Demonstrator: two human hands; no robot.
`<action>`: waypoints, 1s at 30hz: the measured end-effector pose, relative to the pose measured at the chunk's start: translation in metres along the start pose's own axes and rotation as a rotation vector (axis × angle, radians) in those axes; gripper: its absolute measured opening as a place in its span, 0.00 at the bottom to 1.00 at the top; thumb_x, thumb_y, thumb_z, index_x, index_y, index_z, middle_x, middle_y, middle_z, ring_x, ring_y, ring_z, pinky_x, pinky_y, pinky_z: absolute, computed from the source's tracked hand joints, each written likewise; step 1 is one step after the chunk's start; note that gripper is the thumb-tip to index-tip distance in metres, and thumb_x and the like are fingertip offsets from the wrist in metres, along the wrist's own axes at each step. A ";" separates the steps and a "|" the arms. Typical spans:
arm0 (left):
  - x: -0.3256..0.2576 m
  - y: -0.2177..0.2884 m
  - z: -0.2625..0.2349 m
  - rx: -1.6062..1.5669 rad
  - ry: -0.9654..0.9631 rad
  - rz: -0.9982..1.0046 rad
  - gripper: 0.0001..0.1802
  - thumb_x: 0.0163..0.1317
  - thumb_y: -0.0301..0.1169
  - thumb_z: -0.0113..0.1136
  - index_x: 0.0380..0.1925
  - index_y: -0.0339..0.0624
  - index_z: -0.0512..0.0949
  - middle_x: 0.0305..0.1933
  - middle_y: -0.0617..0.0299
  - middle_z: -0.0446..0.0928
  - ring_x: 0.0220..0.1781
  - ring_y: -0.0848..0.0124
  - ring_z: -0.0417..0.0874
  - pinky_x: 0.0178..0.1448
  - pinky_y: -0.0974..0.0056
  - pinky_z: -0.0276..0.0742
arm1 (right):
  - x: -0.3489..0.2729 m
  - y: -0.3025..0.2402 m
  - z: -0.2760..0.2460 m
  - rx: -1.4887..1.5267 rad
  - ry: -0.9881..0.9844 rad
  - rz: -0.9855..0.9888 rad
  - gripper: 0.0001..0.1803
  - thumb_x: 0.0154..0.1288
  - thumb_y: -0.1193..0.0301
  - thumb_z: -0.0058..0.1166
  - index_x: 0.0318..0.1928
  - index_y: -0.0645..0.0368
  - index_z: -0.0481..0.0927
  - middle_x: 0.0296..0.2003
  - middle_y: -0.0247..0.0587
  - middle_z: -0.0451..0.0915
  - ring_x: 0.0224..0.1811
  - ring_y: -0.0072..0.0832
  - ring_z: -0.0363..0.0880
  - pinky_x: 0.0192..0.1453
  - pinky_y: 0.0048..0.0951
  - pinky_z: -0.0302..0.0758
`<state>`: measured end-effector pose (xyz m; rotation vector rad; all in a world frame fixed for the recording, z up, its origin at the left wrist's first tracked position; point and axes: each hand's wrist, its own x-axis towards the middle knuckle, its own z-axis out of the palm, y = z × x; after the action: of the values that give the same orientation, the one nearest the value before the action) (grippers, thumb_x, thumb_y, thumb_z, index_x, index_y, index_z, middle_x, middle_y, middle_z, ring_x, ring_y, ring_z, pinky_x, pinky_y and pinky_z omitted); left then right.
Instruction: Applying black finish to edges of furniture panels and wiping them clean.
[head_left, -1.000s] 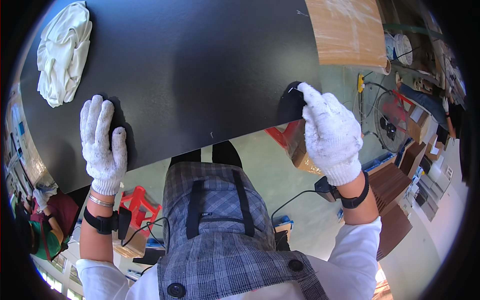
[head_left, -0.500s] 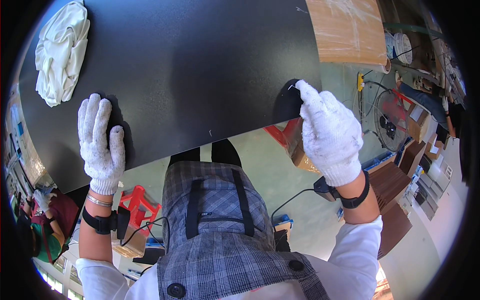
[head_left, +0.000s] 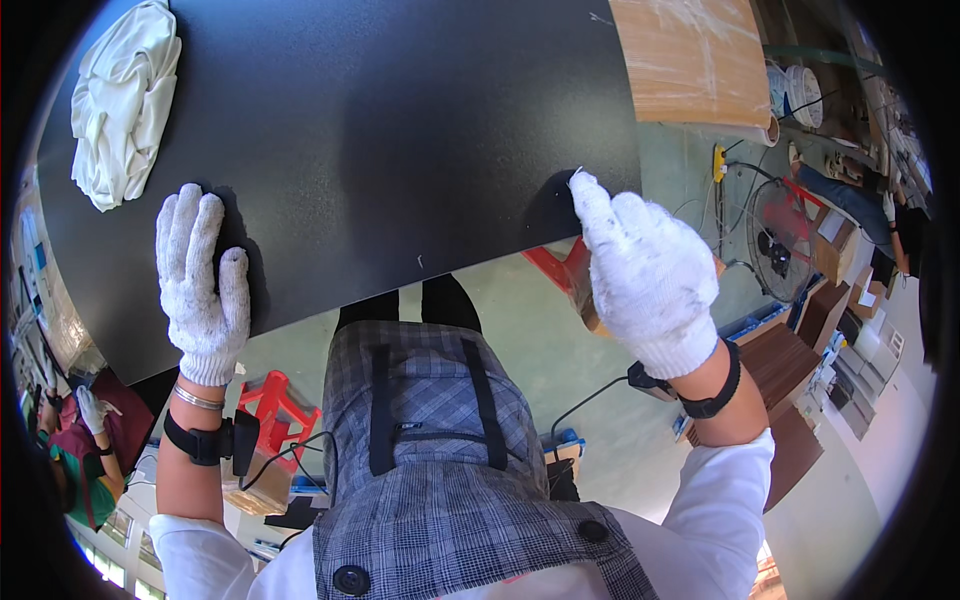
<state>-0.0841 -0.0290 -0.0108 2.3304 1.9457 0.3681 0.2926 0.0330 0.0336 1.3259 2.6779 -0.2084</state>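
Note:
A large dark board (head_left: 430,140) with a smooth top lies in front of me. My left hand (head_left: 203,280), in a white knit glove, rests flat on its near left part, fingers straight and the thumb apart. Close to the near right corner is my right hand (head_left: 650,270), gloved the same way. Its fingers are curled in and its tip points at the board's surface. A thin pale wisp shows at that tip; whether it is held or a loose glove thread is unclear. A crumpled cream cloth (head_left: 125,105) lies at the far left.
Wrapped wood-coloured panels (head_left: 690,65) stand beyond the right edge. A floor fan (head_left: 780,240), cartons and brown boards (head_left: 775,360) are further right. A red stool (head_left: 275,415) is below the board's near left. Another person's gloved hand (head_left: 95,408) shows at the left.
My right hand has shifted slightly left and toward me, its fingertip moving along the board near the corner. My left hand has stayed in place. The other person's hand at the left has moved.

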 end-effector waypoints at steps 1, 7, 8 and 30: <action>0.000 0.000 0.000 0.003 0.002 0.003 0.25 0.62 0.26 0.55 0.62 0.42 0.73 0.69 0.49 0.67 0.73 0.48 0.63 0.75 0.51 0.58 | 0.000 0.001 0.001 -0.001 0.000 0.000 0.28 0.54 0.74 0.52 0.59 0.61 0.72 0.31 0.40 0.74 0.30 0.34 0.78 0.33 0.34 0.76; 0.000 0.000 0.001 -0.001 0.002 -0.001 0.25 0.62 0.26 0.55 0.61 0.42 0.74 0.69 0.49 0.68 0.73 0.48 0.63 0.75 0.51 0.58 | -0.001 0.010 0.008 0.149 0.134 0.132 0.28 0.53 0.75 0.58 0.57 0.57 0.74 0.30 0.40 0.75 0.30 0.37 0.78 0.32 0.37 0.76; 0.000 0.000 0.000 -0.001 0.001 -0.001 0.25 0.62 0.26 0.55 0.61 0.42 0.74 0.69 0.49 0.68 0.73 0.48 0.63 0.75 0.51 0.58 | 0.000 0.010 0.009 0.149 0.134 0.132 0.28 0.53 0.75 0.58 0.57 0.57 0.74 0.30 0.40 0.75 0.30 0.37 0.78 0.32 0.37 0.76; -0.001 0.001 -0.001 -0.006 0.006 -0.007 0.25 0.62 0.25 0.56 0.61 0.42 0.74 0.68 0.49 0.68 0.73 0.48 0.63 0.75 0.51 0.58 | -0.001 0.002 0.001 0.013 0.048 0.018 0.29 0.54 0.76 0.55 0.60 0.59 0.73 0.30 0.41 0.74 0.30 0.36 0.77 0.33 0.35 0.75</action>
<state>-0.0834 -0.0298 -0.0102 2.3211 1.9523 0.3796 0.2947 0.0331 0.0324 1.3752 2.7075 -0.1954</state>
